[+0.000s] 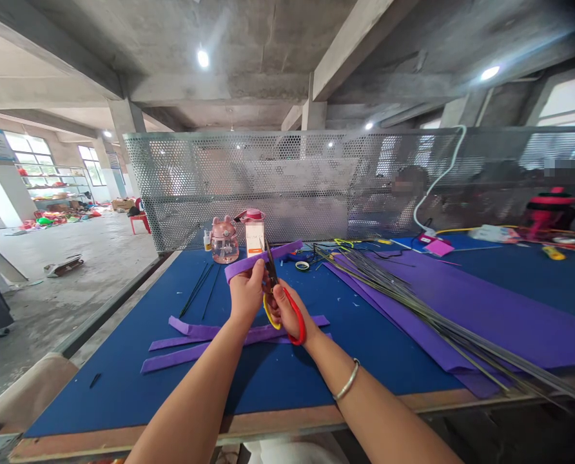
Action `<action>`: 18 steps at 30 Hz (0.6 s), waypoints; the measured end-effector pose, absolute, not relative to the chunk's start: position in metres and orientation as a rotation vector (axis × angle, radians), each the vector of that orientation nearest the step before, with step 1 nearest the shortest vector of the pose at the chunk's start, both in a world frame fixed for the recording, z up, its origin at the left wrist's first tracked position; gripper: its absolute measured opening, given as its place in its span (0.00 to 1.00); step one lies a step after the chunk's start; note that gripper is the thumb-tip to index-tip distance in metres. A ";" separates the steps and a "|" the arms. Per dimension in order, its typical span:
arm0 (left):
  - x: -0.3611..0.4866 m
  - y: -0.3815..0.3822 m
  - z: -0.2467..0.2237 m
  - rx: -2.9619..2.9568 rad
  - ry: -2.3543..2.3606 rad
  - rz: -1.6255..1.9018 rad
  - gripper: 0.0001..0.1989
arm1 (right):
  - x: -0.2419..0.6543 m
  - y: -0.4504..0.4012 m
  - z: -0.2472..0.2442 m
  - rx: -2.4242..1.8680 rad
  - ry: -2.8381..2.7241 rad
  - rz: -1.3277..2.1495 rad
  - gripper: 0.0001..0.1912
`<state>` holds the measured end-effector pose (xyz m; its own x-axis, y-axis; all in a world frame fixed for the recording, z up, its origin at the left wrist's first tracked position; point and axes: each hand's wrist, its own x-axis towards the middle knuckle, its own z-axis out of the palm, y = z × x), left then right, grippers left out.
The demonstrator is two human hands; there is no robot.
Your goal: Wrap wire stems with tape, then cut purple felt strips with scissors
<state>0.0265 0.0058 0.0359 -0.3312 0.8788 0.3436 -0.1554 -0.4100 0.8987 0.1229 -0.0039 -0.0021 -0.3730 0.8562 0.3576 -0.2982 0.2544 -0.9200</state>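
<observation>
The scissors (272, 274) are in the right hand (287, 312), which is closed around their red and yellow handles, the blades pointing up and away. The left hand (246, 293), just left of the scissors, pinches a purple strip (243, 265), thumb on top. This strip runs past the blades, one end sticking out to the right of the scissors; whether it lies between the blades I cannot tell.

Below the scissors and mostly to their left, three loose strips (181, 356) lie on the blue table (345, 374), partly hidden by the forearms. Farther left of the scissors are thin black rods (198, 290). Beyond the scissors stand a pink bottle (225, 243) and, beside it, a white box (255, 237); a tape roll (302, 265) lies near, to their right. Well right of the scissors, a bundle of wires (413, 296) lies across purple cloth (461, 309). A mesh screen (249, 161) rises behind everything on the table.
</observation>
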 end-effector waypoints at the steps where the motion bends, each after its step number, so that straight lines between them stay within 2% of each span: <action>1: 0.027 0.006 0.036 1.152 1.033 1.825 0.18 | 0.123 -0.004 -0.002 -0.554 -1.464 1.360 0.29; 13: 0.027 0.002 0.040 1.194 1.031 1.822 0.14 | 0.125 0.000 -0.007 -0.427 -1.564 1.256 0.30; 18: 0.027 0.003 0.037 1.218 1.072 1.819 0.17 | 0.124 -0.001 -0.005 -0.424 -1.532 1.293 0.31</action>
<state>0.0271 0.0029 0.0373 -0.3218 0.8704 0.3726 -0.0959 -0.4215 0.9018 0.1236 -0.0005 -0.0050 -0.3974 0.7862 0.4732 -0.3341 0.3563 -0.8726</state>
